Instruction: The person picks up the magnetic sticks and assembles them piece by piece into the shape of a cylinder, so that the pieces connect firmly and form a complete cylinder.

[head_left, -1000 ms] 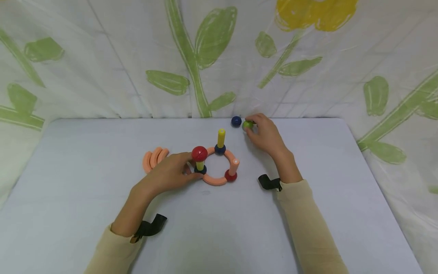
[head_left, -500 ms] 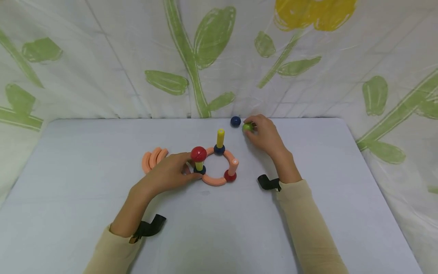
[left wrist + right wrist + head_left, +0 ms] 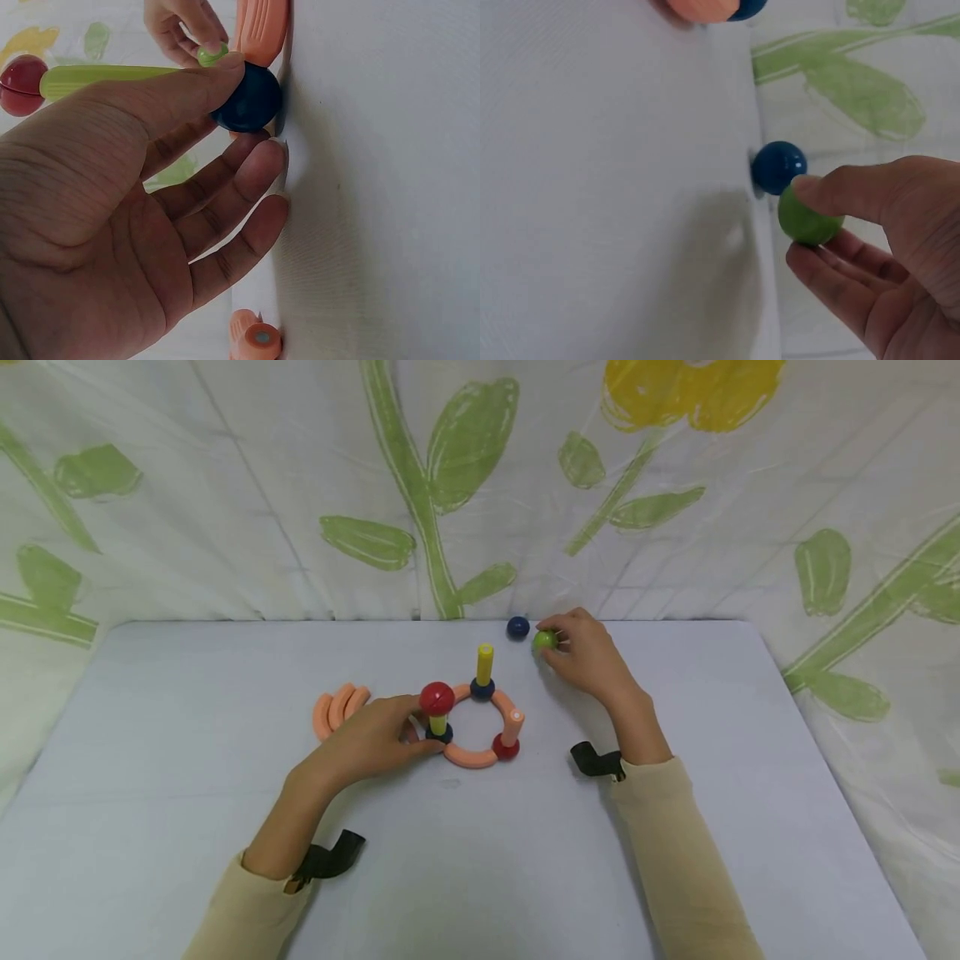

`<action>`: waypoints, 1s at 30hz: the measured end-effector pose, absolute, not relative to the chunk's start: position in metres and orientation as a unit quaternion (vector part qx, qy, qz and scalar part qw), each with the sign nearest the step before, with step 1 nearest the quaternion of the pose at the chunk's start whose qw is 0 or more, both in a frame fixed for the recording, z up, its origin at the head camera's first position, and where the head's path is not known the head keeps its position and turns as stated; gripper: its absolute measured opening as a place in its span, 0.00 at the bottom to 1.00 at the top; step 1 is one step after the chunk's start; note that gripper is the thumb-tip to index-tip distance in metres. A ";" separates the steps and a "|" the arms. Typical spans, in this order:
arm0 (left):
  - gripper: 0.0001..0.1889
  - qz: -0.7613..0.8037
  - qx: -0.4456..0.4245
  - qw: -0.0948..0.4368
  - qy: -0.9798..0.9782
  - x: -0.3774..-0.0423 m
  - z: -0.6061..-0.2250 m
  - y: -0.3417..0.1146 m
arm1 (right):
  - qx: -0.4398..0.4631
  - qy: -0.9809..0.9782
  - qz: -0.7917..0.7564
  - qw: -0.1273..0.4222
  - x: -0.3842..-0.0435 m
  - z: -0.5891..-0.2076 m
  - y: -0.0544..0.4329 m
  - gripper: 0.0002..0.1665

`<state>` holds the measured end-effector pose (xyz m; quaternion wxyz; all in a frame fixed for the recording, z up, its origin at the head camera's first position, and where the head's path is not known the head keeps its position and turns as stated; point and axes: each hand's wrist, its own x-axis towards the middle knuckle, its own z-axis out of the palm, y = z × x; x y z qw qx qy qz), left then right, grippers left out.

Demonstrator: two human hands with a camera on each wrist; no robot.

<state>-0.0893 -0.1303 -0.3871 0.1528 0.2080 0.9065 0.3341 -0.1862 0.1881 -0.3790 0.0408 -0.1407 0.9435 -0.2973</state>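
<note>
My left hand (image 3: 367, 739) pinches a dark blue ball (image 3: 247, 99) between thumb and fingers. From that ball rises a yellow-green rod (image 3: 105, 77) topped by a red ball (image 3: 437, 698). The blue ball sits in a ring of curved salmon pieces (image 3: 471, 757) on the table. Also standing on the ring are a yellow rod (image 3: 485, 665) on a dark blue ball (image 3: 482, 689) and a salmon rod (image 3: 512, 727) on a red ball (image 3: 506, 747). Near the far table edge, my right hand (image 3: 587, 652) holds a green ball (image 3: 810, 216) by thumb and fingertips.
A loose dark blue ball (image 3: 518, 627) lies by the far edge, just left of the green one. Several curved salmon pieces (image 3: 343, 706) lie together left of the ring. Behind the white table (image 3: 480, 868) hangs a painted curtain (image 3: 270, 485).
My right hand has drawn the green ball slightly toward me, a little away from the far edge. The left hand keeps its grip at the ring.
</note>
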 end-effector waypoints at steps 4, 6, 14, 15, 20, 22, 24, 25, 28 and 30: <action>0.13 0.344 0.212 0.152 0.902 -0.089 -0.386 -0.129 | -0.144 0.934 -0.326 0.027 -0.181 -0.369 0.188 0.22; 0.12 0.346 0.214 0.150 0.901 -0.089 -0.386 -0.128 | -0.157 0.928 -0.338 0.014 -0.180 -0.365 0.186 0.21; 0.13 0.343 0.211 0.154 0.903 -0.089 -0.385 -0.132 | -0.216 0.902 -0.372 -0.017 -0.167 -0.344 0.167 0.21; 0.13 0.343 0.211 0.154 0.902 -0.089 -0.385 -0.132 | -0.223 0.899 -0.377 -0.020 -0.164 -0.340 0.165 0.22; 0.13 0.349 0.221 0.154 0.898 -0.089 -0.388 -0.129 | -0.266 0.882 -0.388 -0.035 -0.151 -0.322 0.161 0.23; 0.13 0.354 0.226 0.153 0.895 -0.090 -0.389 -0.126 | -0.281 0.875 -0.393 -0.040 -0.149 -0.316 0.162 0.23; 0.14 0.356 0.227 0.154 0.893 -0.092 -0.388 -0.123 | -0.292 0.868 -0.400 -0.044 -0.148 -0.309 0.163 0.23; 0.14 0.357 0.227 0.155 0.893 -0.092 -0.388 -0.123 | -0.297 0.863 -0.406 -0.044 -0.147 -0.307 0.162 0.23; 0.13 0.351 0.214 0.156 0.898 -0.091 -0.387 -0.127 | -0.312 0.852 -0.419 -0.039 -0.147 -0.303 0.156 0.23; 0.13 0.348 0.208 0.158 0.900 -0.090 -0.387 -0.132 | -0.321 0.846 -0.424 -0.033 -0.146 -0.302 0.150 0.22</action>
